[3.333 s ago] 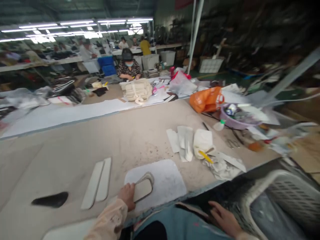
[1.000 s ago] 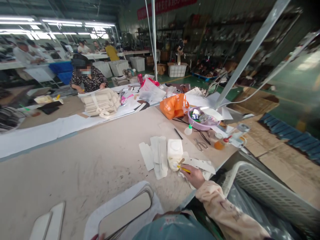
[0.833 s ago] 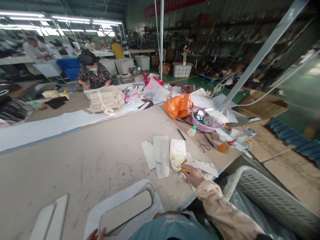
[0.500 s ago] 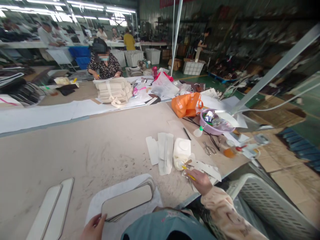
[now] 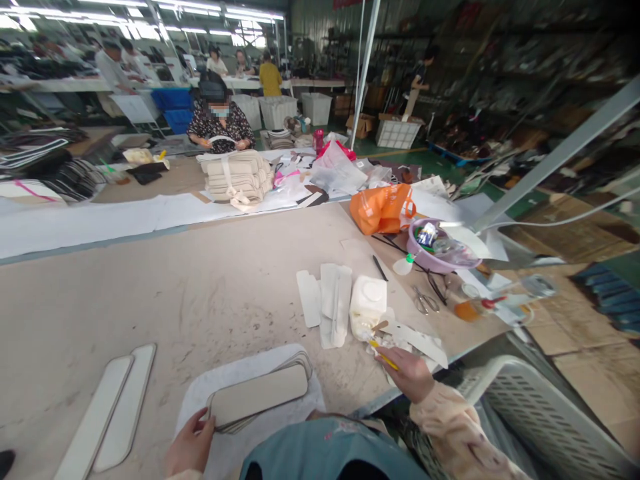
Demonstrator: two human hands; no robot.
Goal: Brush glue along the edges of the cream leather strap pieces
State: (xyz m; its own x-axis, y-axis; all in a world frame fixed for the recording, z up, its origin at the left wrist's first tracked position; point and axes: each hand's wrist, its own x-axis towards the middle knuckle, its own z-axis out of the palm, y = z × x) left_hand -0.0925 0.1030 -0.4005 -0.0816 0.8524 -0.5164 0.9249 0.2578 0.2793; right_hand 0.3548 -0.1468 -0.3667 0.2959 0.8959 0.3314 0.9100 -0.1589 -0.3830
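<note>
My right hand [image 5: 413, 375] is closed around a thin yellow-handled tool [image 5: 387, 360], probably a brush. Its tip is at the mouth of a white plastic jug [image 5: 367, 300] that lies on its side; the tip itself is hard to make out. At lower centre, a stack of long beige panels [image 5: 260, 397] with rounded corners lies fanned on a white sheet [image 5: 193, 393]. My left hand [image 5: 193, 440] pinches the stack's left end between thumb and fingers. How many panels it grips is hidden.
Two similar panels [image 5: 125, 413] lie at the left. Pale strips [image 5: 335, 307] sit beside the jug. Scissors [image 5: 425, 300], a purple basin [image 5: 440, 260] and an orange bag [image 5: 383, 208] are further right. A plastic crate [image 5: 545, 413] stands below the table edge. Across the table sits a masked person [image 5: 220, 127].
The view has shifted slightly left, so most things appear further right. My right hand still holds the yellow tool by the jug, and my left hand stays at the stack's end.
</note>
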